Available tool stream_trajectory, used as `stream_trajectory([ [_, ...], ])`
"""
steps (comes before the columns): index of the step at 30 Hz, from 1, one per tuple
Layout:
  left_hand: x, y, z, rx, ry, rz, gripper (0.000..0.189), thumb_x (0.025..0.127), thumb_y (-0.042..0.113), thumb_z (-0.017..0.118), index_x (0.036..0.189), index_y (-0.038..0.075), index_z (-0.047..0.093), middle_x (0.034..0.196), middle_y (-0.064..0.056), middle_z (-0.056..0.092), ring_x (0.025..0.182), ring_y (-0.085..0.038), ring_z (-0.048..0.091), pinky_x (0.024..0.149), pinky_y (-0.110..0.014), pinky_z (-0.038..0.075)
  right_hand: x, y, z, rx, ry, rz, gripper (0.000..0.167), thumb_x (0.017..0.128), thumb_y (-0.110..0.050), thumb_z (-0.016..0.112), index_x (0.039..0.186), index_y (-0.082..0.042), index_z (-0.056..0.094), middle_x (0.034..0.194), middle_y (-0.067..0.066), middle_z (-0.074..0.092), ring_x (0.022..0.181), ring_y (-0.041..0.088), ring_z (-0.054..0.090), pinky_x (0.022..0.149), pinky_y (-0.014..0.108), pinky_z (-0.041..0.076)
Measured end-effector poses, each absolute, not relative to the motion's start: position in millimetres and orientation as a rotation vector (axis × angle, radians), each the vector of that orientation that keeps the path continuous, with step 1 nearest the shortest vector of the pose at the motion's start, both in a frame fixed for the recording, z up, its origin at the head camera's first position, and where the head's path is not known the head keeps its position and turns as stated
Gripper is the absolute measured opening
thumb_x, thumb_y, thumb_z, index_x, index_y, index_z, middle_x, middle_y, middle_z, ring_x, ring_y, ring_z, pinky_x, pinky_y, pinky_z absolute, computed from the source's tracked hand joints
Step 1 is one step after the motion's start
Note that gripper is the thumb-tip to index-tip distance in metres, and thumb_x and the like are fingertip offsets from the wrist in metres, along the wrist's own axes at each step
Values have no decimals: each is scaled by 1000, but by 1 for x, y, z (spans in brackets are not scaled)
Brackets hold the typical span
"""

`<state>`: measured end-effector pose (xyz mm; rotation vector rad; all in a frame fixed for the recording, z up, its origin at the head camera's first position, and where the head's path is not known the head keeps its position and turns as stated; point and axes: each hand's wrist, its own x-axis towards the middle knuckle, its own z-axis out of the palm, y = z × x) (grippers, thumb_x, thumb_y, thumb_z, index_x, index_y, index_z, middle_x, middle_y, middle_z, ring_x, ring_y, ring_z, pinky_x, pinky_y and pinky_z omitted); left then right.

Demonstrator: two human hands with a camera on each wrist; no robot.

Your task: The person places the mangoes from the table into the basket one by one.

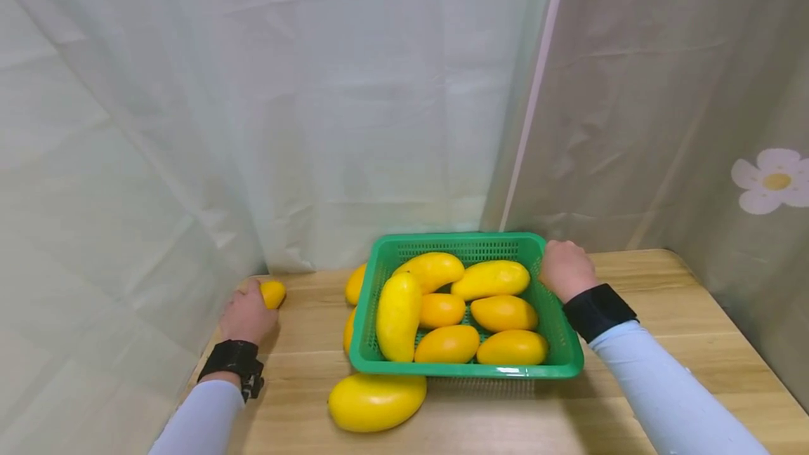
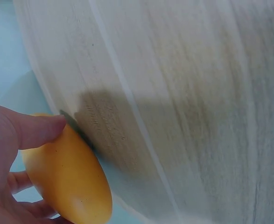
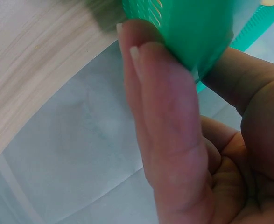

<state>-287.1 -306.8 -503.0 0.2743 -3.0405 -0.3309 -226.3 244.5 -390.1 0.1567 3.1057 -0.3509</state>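
my left hand (image 1: 248, 314) gripped a mango (image 2: 71, 175), its free end jutting rightward, toward the basket (image 1: 468, 370) my right hand (image 1: 569, 270) pinched.

Screened-off corner, pale curtains (image 1: 379, 104) behind a wooden table (image 1: 682, 300).

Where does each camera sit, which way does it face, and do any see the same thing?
Head: on the person's head, facing forward and down at a green basket of mangoes; left hand, right hand and sleeves show.
Left wrist: on that wrist, facing the gripped mango; thumb and fingers show.
Right wrist: on that wrist, facing the basket's edge; fingers and thumb show.
Shared: head and left wrist, that mango; head and right wrist, the basket.
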Motion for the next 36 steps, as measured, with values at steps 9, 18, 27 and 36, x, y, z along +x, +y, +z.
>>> stream_trajectory([
  [9,-281,-295,-491,244,-3007,-379,66,81,28,65,130,-3,35,99,-30,48,80,-43,49,71,-54,42,-229,248,-390,147,3095,-356,9,75,-3,60,77,5,58,70,17,58,57,28,54,49,36,46],
  [18,-280,-279,-475,151,-2922,-426,64,82,35,64,128,0,36,97,-27,52,79,-38,53,57,-43,41,-230,249,-392,146,3098,-340,10,75,-3,61,79,6,59,72,18,59,60,29,55,52,39,48],
  [27,-275,-245,-443,39,-2878,-546,68,80,32,67,133,3,36,103,-25,54,86,-37,55,59,-41,42,-227,246,-390,115,3124,-335,10,74,-2,60,78,7,60,73,20,61,62,33,58,56,43,50],
  [36,-275,-218,-419,-37,-2848,-612,71,81,36,67,137,6,35,117,-27,51,97,-38,55,71,-48,46,-225,246,-389,83,3145,-335,10,74,-2,60,78,7,60,72,20,61,61,32,58,56,44,50],
])
